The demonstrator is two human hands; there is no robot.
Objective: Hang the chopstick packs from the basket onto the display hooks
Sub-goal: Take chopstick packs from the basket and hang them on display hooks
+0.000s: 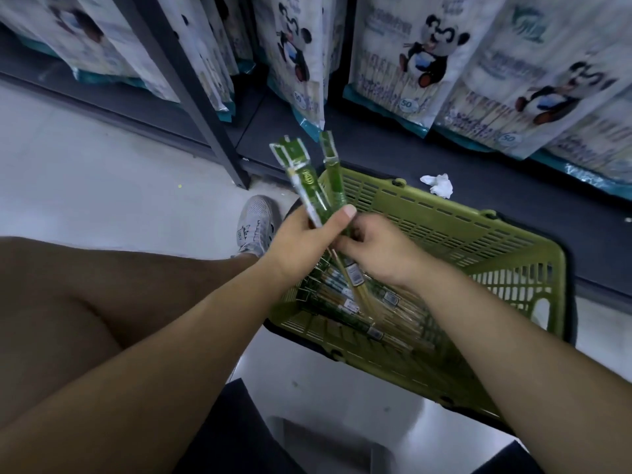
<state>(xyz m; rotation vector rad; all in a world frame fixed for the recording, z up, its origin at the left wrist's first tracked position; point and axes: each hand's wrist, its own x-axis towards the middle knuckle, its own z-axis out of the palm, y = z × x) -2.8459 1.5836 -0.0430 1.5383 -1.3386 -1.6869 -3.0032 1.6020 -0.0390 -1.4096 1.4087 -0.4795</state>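
A green plastic basket (478,241) stands on the floor in front of me, with several green chopstick packs (342,302) lying in its bottom. My left hand (307,237) grips a small bunch of chopstick packs (309,186) that point up and away, their green header tabs at the top. My right hand (379,251) is beside it over the basket, fingers curled round the lower part of the same bunch. No display hooks are visible.
Large white panda-printed bags (420,63) hang in rows above a dark low shelf (496,200). A crumpled white tissue (439,184) lies on that shelf. A dark shelf upright (205,114) stands at left. My knee and grey shoe (256,224) are left of the basket.
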